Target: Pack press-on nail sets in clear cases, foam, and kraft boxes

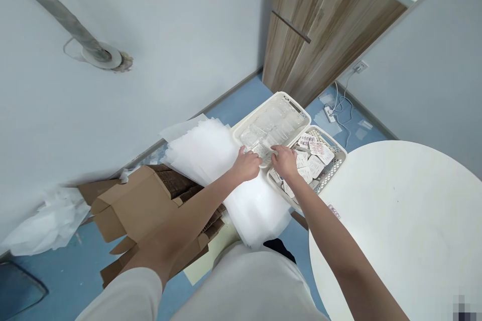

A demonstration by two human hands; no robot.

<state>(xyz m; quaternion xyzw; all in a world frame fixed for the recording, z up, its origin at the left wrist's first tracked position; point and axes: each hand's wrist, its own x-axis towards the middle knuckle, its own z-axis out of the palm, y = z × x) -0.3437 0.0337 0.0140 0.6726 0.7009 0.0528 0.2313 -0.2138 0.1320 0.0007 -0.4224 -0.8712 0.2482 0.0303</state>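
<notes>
Inside the left basket (pixel 254 116), clear packets (pixel 274 121) are lying by the curled left hand (pixel 246 164) and right hand (pixel 285 161); whether they're pinching, I cannot tell. Light fingertips are probably serving best.

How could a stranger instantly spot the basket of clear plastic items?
Find the wood-grain cabinet. Below it in view, left of the round white table, sits a cream basket. Unlike the right-hand basket, which holds printed cards, this one holds clear plastic items.
</notes>
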